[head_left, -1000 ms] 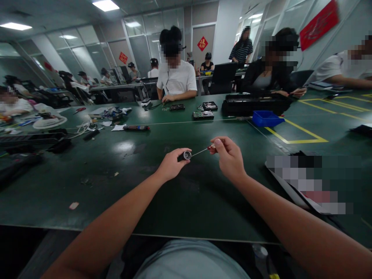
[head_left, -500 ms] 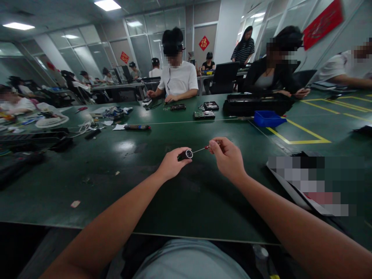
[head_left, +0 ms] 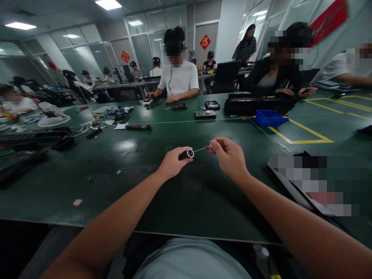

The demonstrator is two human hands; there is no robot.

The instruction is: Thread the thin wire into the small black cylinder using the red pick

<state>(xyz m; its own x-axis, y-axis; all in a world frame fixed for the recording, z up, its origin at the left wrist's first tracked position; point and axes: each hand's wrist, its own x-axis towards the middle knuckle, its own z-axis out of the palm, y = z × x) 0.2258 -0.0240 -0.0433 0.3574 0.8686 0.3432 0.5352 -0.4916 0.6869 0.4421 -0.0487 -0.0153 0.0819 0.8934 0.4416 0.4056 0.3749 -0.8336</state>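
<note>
My left hand point(head_left: 172, 163) is closed round a small black cylinder point(head_left: 187, 154) with a shiny round end facing right. My right hand point(head_left: 229, 158) pinches a thin screwdriver point(head_left: 203, 148) with a reddish handle, its metal tip at the cylinder's end. Both hands hover just above the dark green table point(head_left: 180, 193), near its middle in front of me.
A blue bin point(head_left: 269, 117) and a long black case point(head_left: 258, 103) lie at the far right. Circuit boards point(head_left: 205, 114), a dark tool point(head_left: 138, 126), cables and a white fan point(head_left: 52, 121) lie farther back. People sit across the table. A flat blurred item point(head_left: 314, 182) lies at my right.
The screwdriver's tip has moved closer to the cylinder's end. Both hands stay almost in place while the view shifts slightly.
</note>
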